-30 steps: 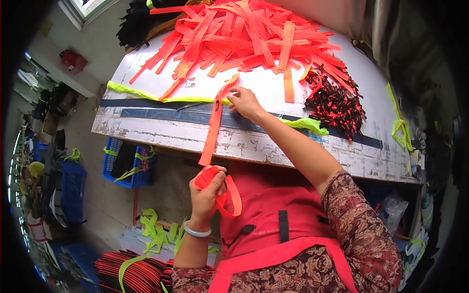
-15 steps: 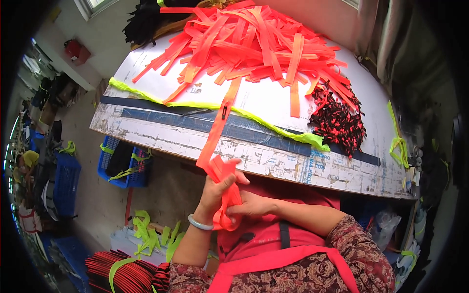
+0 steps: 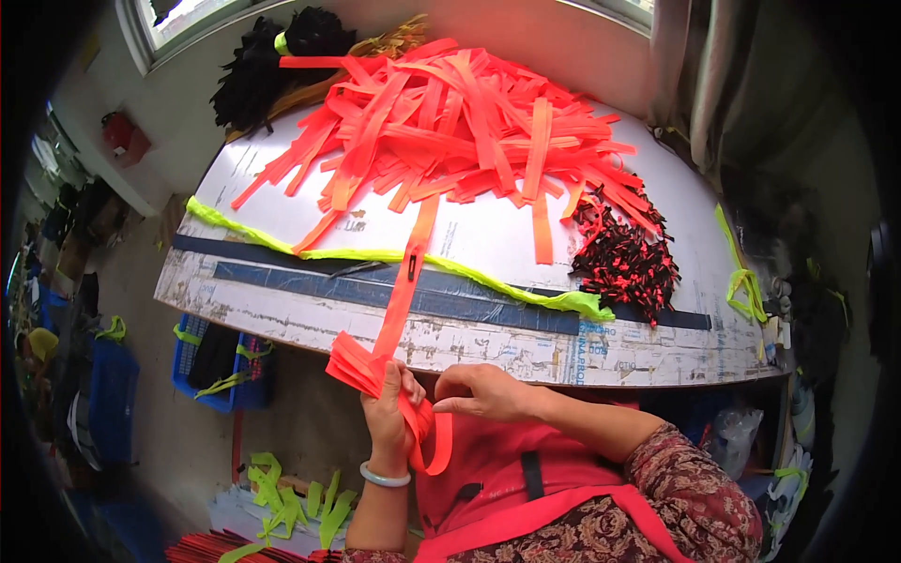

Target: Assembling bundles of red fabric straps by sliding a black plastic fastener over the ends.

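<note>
My left hand [image 3: 387, 418] is closed round a folded bundle of coral-orange zippers [image 3: 357, 364], whose ends fan out above the thumb. One loose length hangs in a loop [image 3: 441, 446] below the fingers. From the bundle a long single zipper [image 3: 401, 305] with a dark slider on it runs up over the table edge towards a big heap of the same zippers [image 3: 450, 131]. Beside the bundle is my right hand [image 3: 493, 392], its fingers bent and thumb and forefinger apart, with nothing visible between them.
The white worn table [image 3: 282, 291] carries a neon-yellow strip [image 3: 479, 272] and a pile of small black-and-red pieces [image 3: 624, 258]. Black bundles [image 3: 253, 70] lie at the back left. A blue basket [image 3: 221, 389] hangs below left, near neon-yellow strips [image 3: 277, 497].
My right hand has come off the folded zippers and moved up and right. My left hand, still holding the bundle, has shifted left and down; the view has tilted slightly.
</note>
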{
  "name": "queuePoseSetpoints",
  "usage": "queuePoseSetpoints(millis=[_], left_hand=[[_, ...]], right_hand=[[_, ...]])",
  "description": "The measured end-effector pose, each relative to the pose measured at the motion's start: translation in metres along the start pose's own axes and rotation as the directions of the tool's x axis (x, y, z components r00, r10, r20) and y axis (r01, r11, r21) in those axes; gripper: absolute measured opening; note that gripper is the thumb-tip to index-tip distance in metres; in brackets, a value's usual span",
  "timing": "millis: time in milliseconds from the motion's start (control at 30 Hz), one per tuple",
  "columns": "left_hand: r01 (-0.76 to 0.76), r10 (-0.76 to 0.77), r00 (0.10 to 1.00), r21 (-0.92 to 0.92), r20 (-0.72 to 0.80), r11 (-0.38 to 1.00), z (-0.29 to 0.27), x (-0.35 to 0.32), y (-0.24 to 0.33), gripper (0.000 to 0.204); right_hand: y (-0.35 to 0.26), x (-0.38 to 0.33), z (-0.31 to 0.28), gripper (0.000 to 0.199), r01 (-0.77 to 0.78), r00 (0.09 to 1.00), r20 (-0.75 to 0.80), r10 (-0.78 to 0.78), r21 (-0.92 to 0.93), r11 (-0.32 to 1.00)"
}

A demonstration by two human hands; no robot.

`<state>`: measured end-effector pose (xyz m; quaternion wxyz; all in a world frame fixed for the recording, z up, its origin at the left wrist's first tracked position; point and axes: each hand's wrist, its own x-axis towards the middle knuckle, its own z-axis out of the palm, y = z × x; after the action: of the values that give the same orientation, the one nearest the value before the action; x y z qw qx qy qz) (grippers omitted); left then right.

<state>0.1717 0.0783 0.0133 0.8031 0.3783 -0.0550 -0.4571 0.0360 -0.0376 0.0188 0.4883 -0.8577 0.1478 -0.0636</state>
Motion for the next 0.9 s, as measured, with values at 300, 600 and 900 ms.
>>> queuePoseSetpoints(millis=[300,600,900], left_hand=[[0.012,-0.011,1.0,0.09,-0.018,0.996,0.008,0.002,-0.029,0.021],[0.064,-0.074,0.996,0.187,0.046,0.98,0.009,0.019,-0.031,0.024],[0.168,-0.185,0.981,0.215,0.058,0.962,-0.009,0.041,-0.052,0.027]], right_hand=[[-0.009,-0.024,0.024,0.025,-0.266,0.961,0.208,0.182,0.511,0.818],[0.017,0.044,-0.081,0.02,0.02,0.999,-0.044,-0.029,-0.188,0.982],[0.066,0.171,-0.105,0.025,-0.002,0.951,-0.279,-0.132,-0.432,0.902]])
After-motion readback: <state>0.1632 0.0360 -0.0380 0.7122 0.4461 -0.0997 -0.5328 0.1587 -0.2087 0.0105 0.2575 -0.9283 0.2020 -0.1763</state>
